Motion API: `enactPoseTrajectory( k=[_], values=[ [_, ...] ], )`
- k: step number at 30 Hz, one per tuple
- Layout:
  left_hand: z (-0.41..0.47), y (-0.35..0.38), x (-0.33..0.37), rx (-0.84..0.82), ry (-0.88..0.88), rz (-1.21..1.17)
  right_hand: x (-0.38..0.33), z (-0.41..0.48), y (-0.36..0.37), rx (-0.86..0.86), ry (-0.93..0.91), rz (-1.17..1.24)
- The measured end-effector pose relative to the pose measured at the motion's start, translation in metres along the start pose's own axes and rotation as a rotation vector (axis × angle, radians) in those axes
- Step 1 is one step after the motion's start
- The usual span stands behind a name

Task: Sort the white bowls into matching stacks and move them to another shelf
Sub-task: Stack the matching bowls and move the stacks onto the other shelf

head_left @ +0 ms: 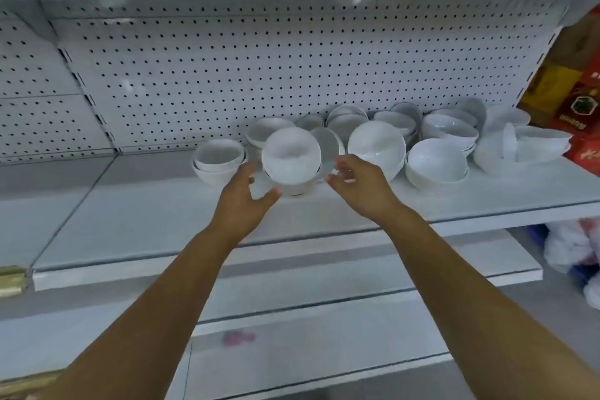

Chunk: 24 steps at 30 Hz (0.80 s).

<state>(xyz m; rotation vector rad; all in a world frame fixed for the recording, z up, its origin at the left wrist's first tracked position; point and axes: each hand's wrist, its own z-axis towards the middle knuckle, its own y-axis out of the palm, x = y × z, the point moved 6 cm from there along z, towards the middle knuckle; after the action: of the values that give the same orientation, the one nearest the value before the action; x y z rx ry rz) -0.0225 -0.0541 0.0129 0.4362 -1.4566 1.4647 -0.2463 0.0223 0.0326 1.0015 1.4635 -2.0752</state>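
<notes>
Left of mid-frame, a left hand (242, 201) is spreading empty, relaxed fingers just below a tilted stack (291, 159) of white bowls on the shelf (156, 224), thumb nearly at its foot. The stack is lying between both hands, mouth tipping toward the camera, axis leaning forward. A right hand (357, 185), loosely curled and gripping nothing, is hovering just right, seemingly slightly farther
</notes>
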Motion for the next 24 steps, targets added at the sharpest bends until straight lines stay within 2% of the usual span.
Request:
enactPoseTrajectory(
  k=[5, 14, 17, 24],
  values=[
    [0.023, 0.027, 0.000, 0.067, 0.038, -0.169, -0.004, 0.041, -0.007, 0.123, -0.093, -0.024],
    [0.037, 0.038, -0.034, 0.155, -0.020, -0.250, -0.016, 0.102, 0.019, -0.002, -0.256, -0.290],
    [0.038, 0.037, -0.035, 0.155, -0.032, -0.256, -0.014, 0.110, 0.026, 0.020, -0.281, -0.379],
    [0.037, 0.035, -0.028, 0.145, 0.022, -0.258, -0.012, 0.106, 0.022, 0.094, -0.291, -0.322]
  ],
)
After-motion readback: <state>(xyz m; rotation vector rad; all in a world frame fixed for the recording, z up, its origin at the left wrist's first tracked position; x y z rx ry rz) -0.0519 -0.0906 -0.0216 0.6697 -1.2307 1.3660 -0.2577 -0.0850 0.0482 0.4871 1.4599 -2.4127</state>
